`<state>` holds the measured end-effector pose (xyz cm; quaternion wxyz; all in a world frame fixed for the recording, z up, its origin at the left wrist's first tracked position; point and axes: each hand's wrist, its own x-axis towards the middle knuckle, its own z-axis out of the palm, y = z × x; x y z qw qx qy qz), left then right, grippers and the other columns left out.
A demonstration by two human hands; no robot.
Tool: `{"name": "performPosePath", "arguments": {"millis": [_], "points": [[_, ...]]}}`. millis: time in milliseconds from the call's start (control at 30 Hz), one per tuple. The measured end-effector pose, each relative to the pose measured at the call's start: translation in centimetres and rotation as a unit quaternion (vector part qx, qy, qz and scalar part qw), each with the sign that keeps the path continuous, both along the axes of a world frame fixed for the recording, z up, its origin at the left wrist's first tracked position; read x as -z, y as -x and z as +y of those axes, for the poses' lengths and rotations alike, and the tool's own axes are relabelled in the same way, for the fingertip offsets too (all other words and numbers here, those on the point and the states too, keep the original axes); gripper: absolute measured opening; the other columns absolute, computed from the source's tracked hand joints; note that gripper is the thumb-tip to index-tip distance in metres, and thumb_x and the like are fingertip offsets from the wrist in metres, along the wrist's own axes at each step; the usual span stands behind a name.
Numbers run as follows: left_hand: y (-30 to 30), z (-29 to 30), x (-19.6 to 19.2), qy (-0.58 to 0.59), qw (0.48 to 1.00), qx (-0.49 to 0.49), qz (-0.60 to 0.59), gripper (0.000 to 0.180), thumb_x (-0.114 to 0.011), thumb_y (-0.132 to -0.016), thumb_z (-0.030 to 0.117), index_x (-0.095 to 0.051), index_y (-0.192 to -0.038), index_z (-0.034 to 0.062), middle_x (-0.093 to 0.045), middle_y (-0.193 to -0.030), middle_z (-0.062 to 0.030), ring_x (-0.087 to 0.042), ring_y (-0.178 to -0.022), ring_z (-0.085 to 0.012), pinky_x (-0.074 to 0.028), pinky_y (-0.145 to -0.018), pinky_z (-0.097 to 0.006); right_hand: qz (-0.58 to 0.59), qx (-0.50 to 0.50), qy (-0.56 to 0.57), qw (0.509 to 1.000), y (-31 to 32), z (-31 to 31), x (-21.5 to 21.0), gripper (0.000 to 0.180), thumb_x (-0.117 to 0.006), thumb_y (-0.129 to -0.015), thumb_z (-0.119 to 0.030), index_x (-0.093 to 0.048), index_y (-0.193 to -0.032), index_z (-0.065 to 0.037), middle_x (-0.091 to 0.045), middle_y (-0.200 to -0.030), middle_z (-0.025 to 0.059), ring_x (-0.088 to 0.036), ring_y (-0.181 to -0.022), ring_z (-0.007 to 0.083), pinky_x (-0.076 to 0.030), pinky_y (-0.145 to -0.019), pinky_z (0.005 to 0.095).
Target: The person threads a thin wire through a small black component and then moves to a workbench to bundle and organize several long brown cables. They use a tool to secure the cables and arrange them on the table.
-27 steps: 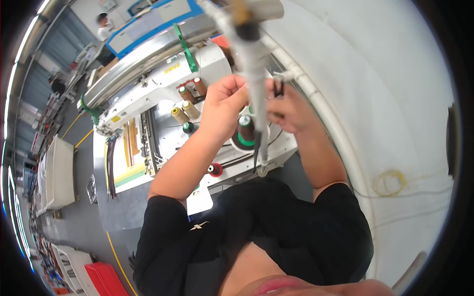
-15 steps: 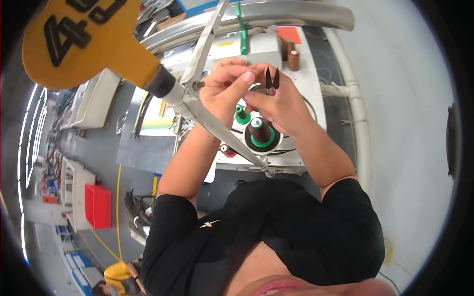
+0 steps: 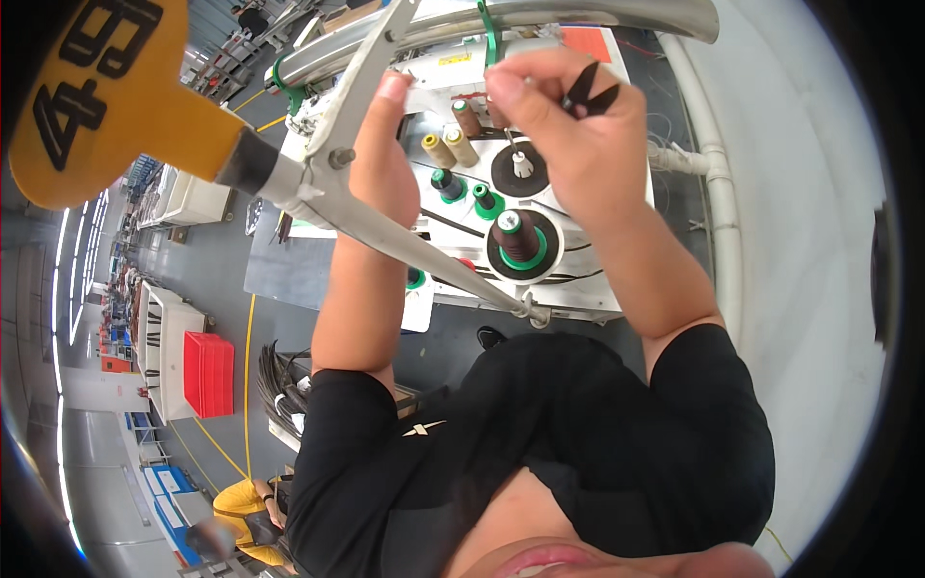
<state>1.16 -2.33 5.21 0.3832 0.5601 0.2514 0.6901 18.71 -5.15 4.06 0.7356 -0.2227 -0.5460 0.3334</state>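
My left hand (image 3: 383, 154) is raised with its fingertips touching a white metal thread-guide bracket (image 3: 347, 96) on a slanted grey rod (image 3: 424, 255). My right hand (image 3: 568, 125) is closed around small black snips (image 3: 590, 93), its fingers pinched near the bracket's top. Whether a thread runs between the fingers is too fine to tell. Below both hands stands a white thread stand (image 3: 578, 284) with a dark brown cone (image 3: 515, 236) in a green holder, two green spools (image 3: 448, 183) and tan and brown cones (image 3: 443, 149).
A yellow numbered sign (image 3: 92, 96) is fixed to the rod at upper left. A grey pipe (image 3: 540, 14) crosses the top. A red crate (image 3: 207, 371) and white tables stand on the floor at left. A person in yellow (image 3: 241, 515) is at lower left.
My view has swung down and closer to the stand. Both hands have risen to the white bracket, the left now touching it, the right still holding the snips.
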Motion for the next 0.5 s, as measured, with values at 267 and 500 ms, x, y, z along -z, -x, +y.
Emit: {"name": "performPosePath", "arguments": {"millis": [267, 500], "points": [[0.8, 1.3, -3.4, -0.154, 0.987, 0.016, 0.037, 0.017, -0.066, -0.099, 0.006, -0.070, -0.111, -0.0057, -0.074, -0.101, -0.0085, -0.067, -0.096, -0.0118, -0.050, -0.089, -0.024, 0.004, 0.008, -0.067, 0.998, 0.5, 2.2, -2.2, 0.011, -0.073, -0.096, -0.012, -0.075, -0.099, -0.002, -0.058, -0.064, -0.0043, -0.047, -0.055, 0.0025, -0.034, -0.050, 0.0208], [0.4, 1.4, -3.3, -0.158, 0.986, 0.034, 0.026, 0.018, -0.066, -0.100, 0.010, -0.072, -0.108, -0.0056, -0.075, -0.099, -0.0074, -0.065, -0.092, -0.0104, -0.047, -0.088, -0.023, -0.028, 0.111, -0.077, 0.990, 1.7, 1.5, -2.7, 0.006, -0.076, -0.091, -0.010, -0.076, -0.094, -0.005, -0.054, -0.062, -0.0059, -0.047, -0.057, 0.0019, -0.037, -0.051, 0.0228]]}}
